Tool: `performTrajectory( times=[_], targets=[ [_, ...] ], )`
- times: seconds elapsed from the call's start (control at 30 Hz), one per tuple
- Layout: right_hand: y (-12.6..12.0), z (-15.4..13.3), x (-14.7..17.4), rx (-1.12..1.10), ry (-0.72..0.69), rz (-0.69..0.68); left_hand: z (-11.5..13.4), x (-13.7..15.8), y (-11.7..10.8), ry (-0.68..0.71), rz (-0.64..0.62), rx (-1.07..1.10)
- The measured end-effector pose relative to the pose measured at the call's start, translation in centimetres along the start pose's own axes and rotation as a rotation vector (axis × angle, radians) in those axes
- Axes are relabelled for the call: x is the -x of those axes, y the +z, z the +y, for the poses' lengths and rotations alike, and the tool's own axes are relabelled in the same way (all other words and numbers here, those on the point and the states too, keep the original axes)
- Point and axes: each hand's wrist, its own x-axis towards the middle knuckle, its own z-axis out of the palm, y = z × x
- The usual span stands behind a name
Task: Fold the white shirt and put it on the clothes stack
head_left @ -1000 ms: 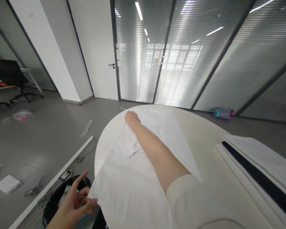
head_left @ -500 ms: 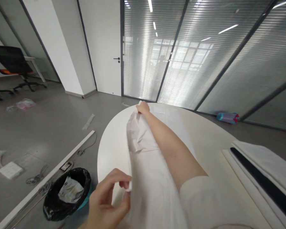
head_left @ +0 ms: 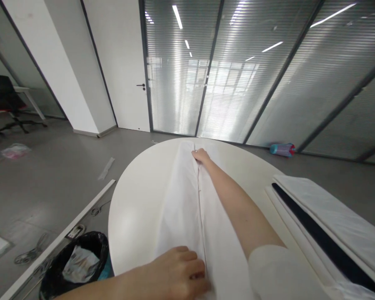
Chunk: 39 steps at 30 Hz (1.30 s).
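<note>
A white cloth [head_left: 183,208] lies folded lengthwise down the middle of a round white table [head_left: 134,200]. My right hand [head_left: 201,156] reaches to the cloth's far end and pinches its folded edge there. My left hand [head_left: 178,277] rests knuckles up on the near end of the cloth, pressing the edge along the centre fold line. The fingertips of both hands are partly hidden against the fabric.
A stack of white folded fabric with a black strip [head_left: 325,237] lies on the table's right side. A black bin [head_left: 71,262] with a liner stands on the floor at the left. Cables and a white rail [head_left: 56,241] lie on the grey floor. Glass partitions stand behind.
The cloth's left half has been folded over to the centre line. My right hand moved right with the far edge; my left hand brought the near edge down onto the table.
</note>
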Motion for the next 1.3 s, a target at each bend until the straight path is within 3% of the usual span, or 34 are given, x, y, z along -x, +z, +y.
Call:
performTrajectory(
  times=[0.23, 0.47, 0.7, 0.9, 1.03, 1.13, 1.23, 1.3],
  targets=[
    [0.4, 0.4, 1.4, -0.106, 0.057, 0.024, -0.2, 1.1, 1.0, -0.036, 0.167, 0.169],
    [0.7, 0.6, 2.9, -0.146, 0.087, 0.098, -0.6, 1.3, 2.6, -0.059, 0.118, 0.257],
    [0.7, 0.5, 2.8, -0.164, 0.089, 0.115, -0.3, 1.2, 2.8, -0.118, 0.153, 0.343],
    [0.0, 1.0, 3.8, -0.203, -0.003, 0.139, -0.6, 1.4, 2.3, -0.105, 0.123, 0.494],
    [-3.1, 2.5, 5.7, -0.209, -0.165, 0.147, -3.3, 0.5, -0.9, -0.069, 0.060, 0.624],
    [-6.4, 4.0, 8.0, -0.178, -0.315, 0.047, -7.3, -1.9, -2.4, -0.173, 0.094, 0.433],
    [-8.4, 5.7, 10.8, -0.084, -0.443, -0.012, -11.2, -5.5, -1.6, -0.357, 0.153, 0.127],
    [-8.2, 7.1, 13.0, 0.001, -0.467, 0.025, -12.6, -7.6, -0.4, -0.446, 0.168, 0.011]
  ],
)
